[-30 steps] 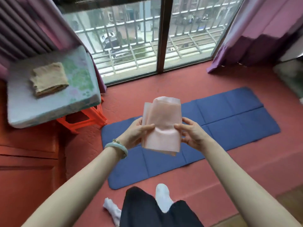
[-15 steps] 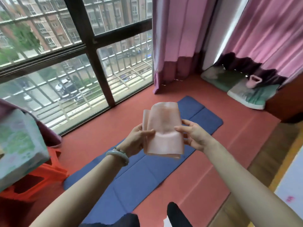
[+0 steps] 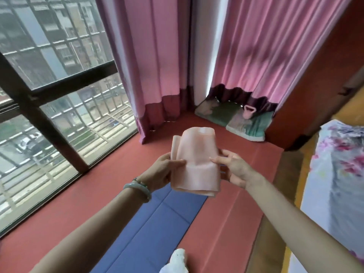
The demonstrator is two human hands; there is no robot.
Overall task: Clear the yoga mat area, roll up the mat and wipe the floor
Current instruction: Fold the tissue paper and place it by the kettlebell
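Observation:
A folded pale pink cloth point(image 3: 195, 164) is held up in front of me at chest height. My left hand point(image 3: 161, 172) pinches its left edge with thumb on the front. My right hand point(image 3: 232, 168) pinches its right edge. Below the cloth, the blue yoga mat point(image 3: 153, 223) lies flat and unrolled on the red floor point(image 3: 98, 194), running from the bottom of the view up to the cloth. A white sock on my foot point(image 3: 175, 261) shows at the bottom edge on the mat.
A large barred window point(image 3: 59, 95) fills the left. Pink curtains point(image 3: 157, 56) hang in the corner. Two floor cushions point(image 3: 244, 125) with a pink kettlebell-shaped object point(image 3: 249, 112) lie below them. A bed with floral cover point(image 3: 338, 174) stands at right beside a wooden strip.
My view has swung right, from the stool and the mat's length towards the curtained corner and the bed. Both hands keep the same hold on the pink cloth.

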